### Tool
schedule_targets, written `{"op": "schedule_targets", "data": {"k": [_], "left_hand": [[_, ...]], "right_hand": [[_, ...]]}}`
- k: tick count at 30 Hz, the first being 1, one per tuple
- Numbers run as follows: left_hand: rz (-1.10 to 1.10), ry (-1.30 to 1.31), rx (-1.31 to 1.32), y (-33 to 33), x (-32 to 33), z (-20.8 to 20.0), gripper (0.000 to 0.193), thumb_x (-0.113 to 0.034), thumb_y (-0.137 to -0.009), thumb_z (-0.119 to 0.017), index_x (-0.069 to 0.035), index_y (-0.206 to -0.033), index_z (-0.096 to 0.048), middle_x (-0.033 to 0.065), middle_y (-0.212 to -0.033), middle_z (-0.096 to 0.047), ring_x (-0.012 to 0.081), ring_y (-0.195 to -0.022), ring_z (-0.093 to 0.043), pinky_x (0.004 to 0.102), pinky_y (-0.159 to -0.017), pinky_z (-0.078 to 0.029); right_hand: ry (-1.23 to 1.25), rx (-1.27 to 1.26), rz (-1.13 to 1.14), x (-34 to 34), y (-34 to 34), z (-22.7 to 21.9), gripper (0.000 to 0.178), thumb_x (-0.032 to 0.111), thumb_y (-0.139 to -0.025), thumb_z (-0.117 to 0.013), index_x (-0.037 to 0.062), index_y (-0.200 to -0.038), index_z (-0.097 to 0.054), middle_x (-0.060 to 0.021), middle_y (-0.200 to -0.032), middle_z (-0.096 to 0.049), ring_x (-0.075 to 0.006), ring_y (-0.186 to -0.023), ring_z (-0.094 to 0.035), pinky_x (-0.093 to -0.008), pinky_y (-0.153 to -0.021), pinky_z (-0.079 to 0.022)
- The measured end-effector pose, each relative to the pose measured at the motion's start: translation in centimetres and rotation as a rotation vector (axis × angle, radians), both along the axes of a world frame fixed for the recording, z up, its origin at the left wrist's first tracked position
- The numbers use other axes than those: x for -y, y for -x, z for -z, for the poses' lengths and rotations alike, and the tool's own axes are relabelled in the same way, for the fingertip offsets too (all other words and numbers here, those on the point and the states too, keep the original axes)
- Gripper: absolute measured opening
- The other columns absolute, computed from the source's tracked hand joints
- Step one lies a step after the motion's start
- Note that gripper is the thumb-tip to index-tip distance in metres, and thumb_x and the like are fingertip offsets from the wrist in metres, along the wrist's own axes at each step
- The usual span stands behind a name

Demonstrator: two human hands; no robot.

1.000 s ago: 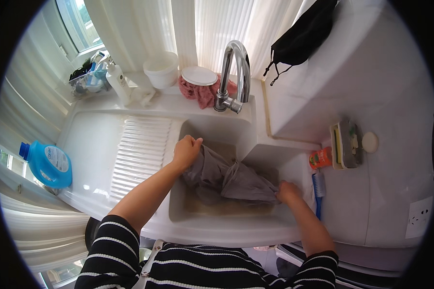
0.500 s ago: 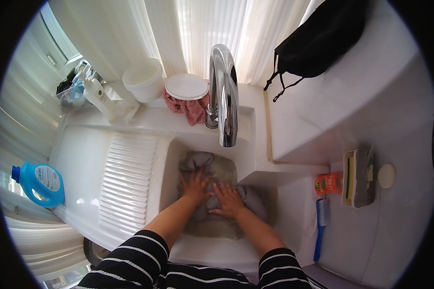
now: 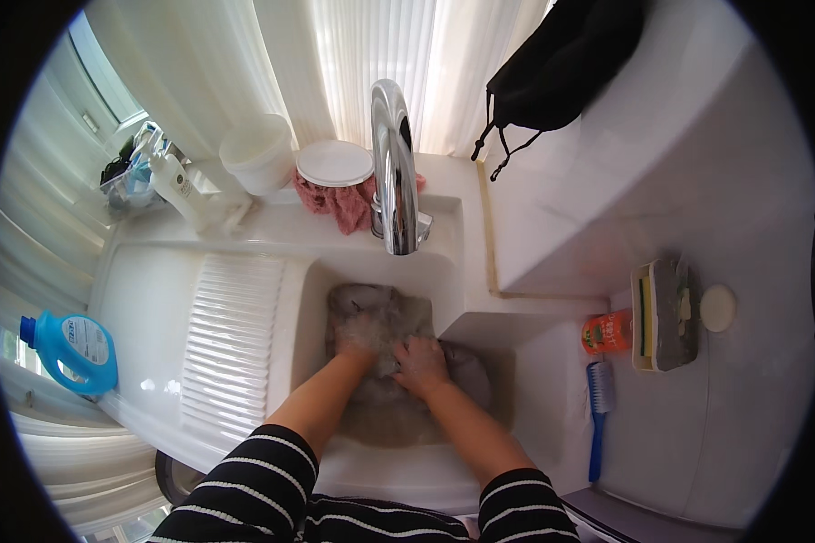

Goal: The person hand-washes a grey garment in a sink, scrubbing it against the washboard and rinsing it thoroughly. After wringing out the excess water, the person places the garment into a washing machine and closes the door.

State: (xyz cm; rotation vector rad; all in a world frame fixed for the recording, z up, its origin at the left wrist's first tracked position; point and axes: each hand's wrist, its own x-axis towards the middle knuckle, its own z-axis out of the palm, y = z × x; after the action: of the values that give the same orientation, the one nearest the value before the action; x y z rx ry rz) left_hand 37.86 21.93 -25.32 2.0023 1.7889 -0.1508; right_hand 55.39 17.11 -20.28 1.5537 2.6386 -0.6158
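A grey cloth [image 3: 466,376] lies soaked in murky water inside the white sink [image 3: 539,407]. My left hand [image 3: 359,335] is sunk among its folds, and cloudy water hides the fingers. Close to its right, my right hand [image 3: 419,364] has its fingers bent down into the cloth at the water's surface; their tips are hidden. Both forearms, in black sleeves with white stripes, reach in from the lower edge. The chrome faucet [image 3: 395,172] arches over the sink's far side, above the hands.
Left of the basin is a ribbed washboard [image 3: 231,344], with a blue detergent bottle [image 3: 74,353] at the far left. Behind stand a white bucket [image 3: 257,154] and a pink cloth [image 3: 349,204] under a lid. On the right lie a blue brush [image 3: 598,421] and a sponge holder [image 3: 668,317].
Both hands have pushed deeper into the cloth and water. The left fingers, spread and visible before, are now under. The right fingers have bent inward. The water is more stirred.
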Motion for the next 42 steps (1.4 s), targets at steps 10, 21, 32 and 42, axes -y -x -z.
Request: {"op": "schedule_targets", "data": {"k": [10, 21, 32, 42], "left_hand": [[0.238, 0.204, -0.161, 1.1, 1.5, -4.2, 0.038, -0.036, -0.083, -0.067, -0.01, -0.11, -0.064, 0.0137, -0.1, -0.068, 0.0288, -0.097, -0.068, 0.0465, -0.085, -0.053], [0.245, 0.147, -0.286, 0.5, 1.6, -14.7, 0.047, -0.039, -0.074, -0.076, -0.01, -0.11, -0.069, 0.013, -0.106, -0.069, 0.0308, -0.104, -0.064, 0.0461, -0.087, -0.052], [0.398, 0.073, -0.295, -0.9, 6.5, -6.4, 0.13, -0.07, -0.048, -0.08, -0.024, -0.154, -0.021, 0.0125, -0.161, -0.009, 0.0401, -0.148, 0.0, 0.0791, -0.101, -0.009], [0.463, 0.061, -0.146, 3.6, -1.6, 6.7, 0.062, -0.028, -0.076, -0.068, -0.008, -0.133, -0.056, 0.0113, -0.16, -0.015, 0.0402, -0.147, 0.009, 0.067, -0.112, -0.012]], "right_hand": [[0.42, 0.545, 0.3, 2.8, -13.3, -1.7, 0.031, 0.025, -0.086, -0.06, 0.0077, -0.111, -0.069, -0.0176, -0.103, -0.07, -0.0323, -0.098, -0.067, -0.0464, -0.084, -0.053], [0.155, 0.486, 0.047, 4.0, -6.6, -7.6, 0.09, 0.043, -0.074, -0.078, 0.0127, -0.146, -0.034, -0.0182, -0.154, -0.024, -0.0356, -0.139, -0.031, -0.0505, -0.102, -0.042], [-0.009, 0.065, -0.115, 0.6, -1.1, 1.7, 0.116, 0.049, -0.063, -0.081, 0.0045, -0.152, -0.02, -0.0204, -0.159, -0.008, -0.0361, -0.148, -0.007, -0.0477, -0.119, -0.013], [0.18, 0.124, 0.018, -2.8, 2.3, 6.8, 0.081, 0.042, -0.083, -0.06, 0.0037, -0.149, -0.03, -0.0238, -0.157, -0.018, -0.0389, -0.146, -0.015, -0.0483, -0.118, -0.018]]}}
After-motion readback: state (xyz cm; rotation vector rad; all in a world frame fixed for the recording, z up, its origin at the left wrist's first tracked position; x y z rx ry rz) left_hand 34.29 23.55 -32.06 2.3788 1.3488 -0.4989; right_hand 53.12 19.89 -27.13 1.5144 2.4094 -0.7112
